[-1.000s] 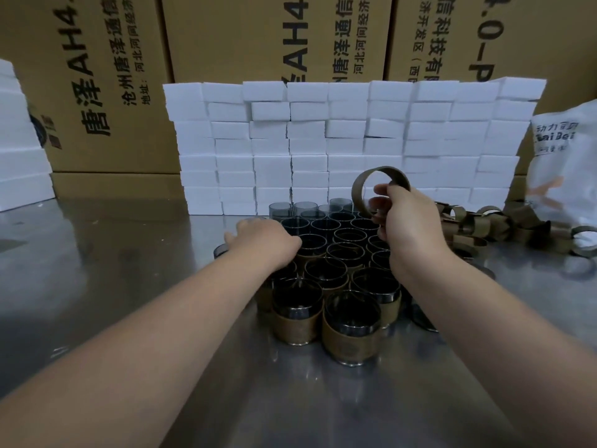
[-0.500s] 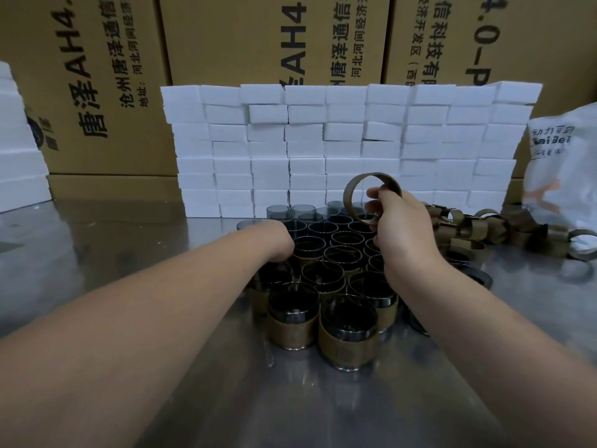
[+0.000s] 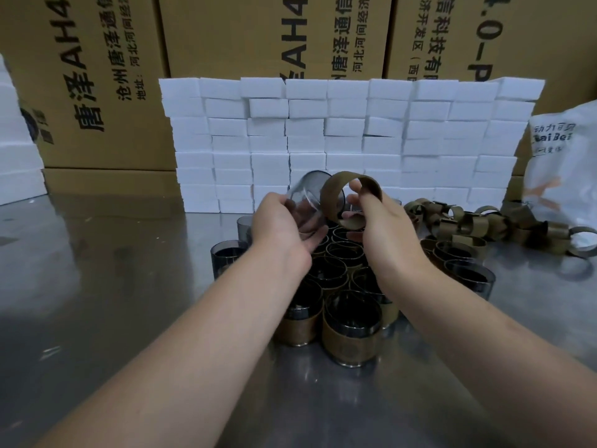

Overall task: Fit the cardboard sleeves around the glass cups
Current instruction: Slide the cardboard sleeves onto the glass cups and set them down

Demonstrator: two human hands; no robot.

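Note:
My left hand (image 3: 284, 226) grips a bare smoky glass cup (image 3: 305, 197), tilted and lifted above the cluster. My right hand (image 3: 379, 226) pinches a brown cardboard sleeve (image 3: 336, 194), an open ring held just right of the cup and overlapping its edge. Below both hands, several dark glass cups stand packed together on the steel table; the nearest ones, like the front cup (image 3: 350, 328), wear brown sleeves. Bare cups stand at the left (image 3: 226, 258) and at the right (image 3: 471, 278).
A heap of loose cardboard sleeves (image 3: 478, 223) lies at the right. A wall of white foam blocks (image 3: 349, 137) stands behind the cups, with large cardboard cartons (image 3: 226, 37) behind it. A white plastic bag (image 3: 565, 163) sits far right. More white blocks (image 3: 16, 156) are stacked at far left.
My left hand has picked a bare cup out of the cluster and raised it, tilted. My right hand has brought the sleeve left, next to the cup's edge.

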